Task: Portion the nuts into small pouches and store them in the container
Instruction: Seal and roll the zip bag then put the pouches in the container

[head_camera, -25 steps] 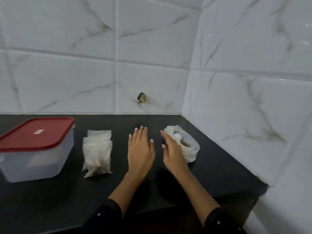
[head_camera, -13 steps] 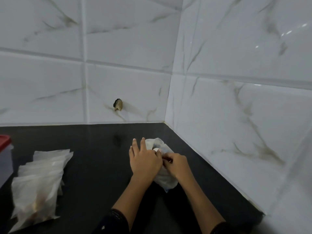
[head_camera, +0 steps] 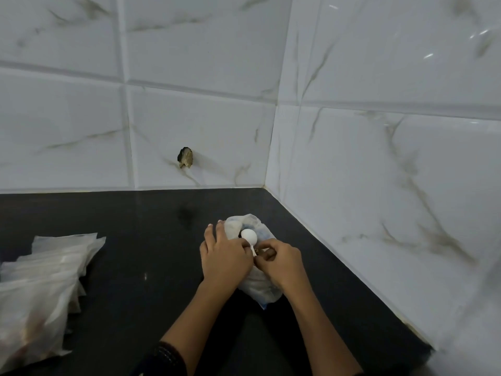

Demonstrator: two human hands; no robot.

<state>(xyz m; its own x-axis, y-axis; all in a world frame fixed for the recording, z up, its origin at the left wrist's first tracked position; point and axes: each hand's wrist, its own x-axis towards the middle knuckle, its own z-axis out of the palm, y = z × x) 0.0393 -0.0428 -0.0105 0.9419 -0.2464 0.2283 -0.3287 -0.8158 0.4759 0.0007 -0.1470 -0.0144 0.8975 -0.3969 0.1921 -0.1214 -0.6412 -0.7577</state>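
Sleeve: your dark sleeve [head_camera: 166, 359] sits at the bottom edge, nearer to you than both hands
Pouches: a stack of small clear pouches [head_camera: 46, 280] lies flat on the table, well to the left of your left hand and a little nearer to you; something brownish shows through the lower ones, too blurred to name
Left hand: your left hand [head_camera: 225, 257] lies over the left side of the nut bag, fingers reaching up along its rim and thumb stretched toward the right hand, holding the plastic
Right hand: your right hand [head_camera: 283, 263] sits just beside the left, fingers curled in and pinching at the bag's mouth next to the spoon handle; you cannot tell whether the pinch takes in the handle or only the plastic
Nut bag: the crumpled clear nut bag [head_camera: 261, 290] lies on the table under and between both hands, mouth beyond your fingertips, bottom toward your wrists; its contents are mostly hidden
Spoon: a white spoon [head_camera: 249, 235] has its round bowl in the bag's mouth just beyond your thumbs, its thin handle running down between the hands
Table: the black table [head_camera: 141, 253] runs to a corner beyond and to the right of your hands
Wall: white marbled tiles [head_camera: 379, 185] close that corner; a dark chipped spot [head_camera: 185, 158] sits low on the back wall, beyond your left hand
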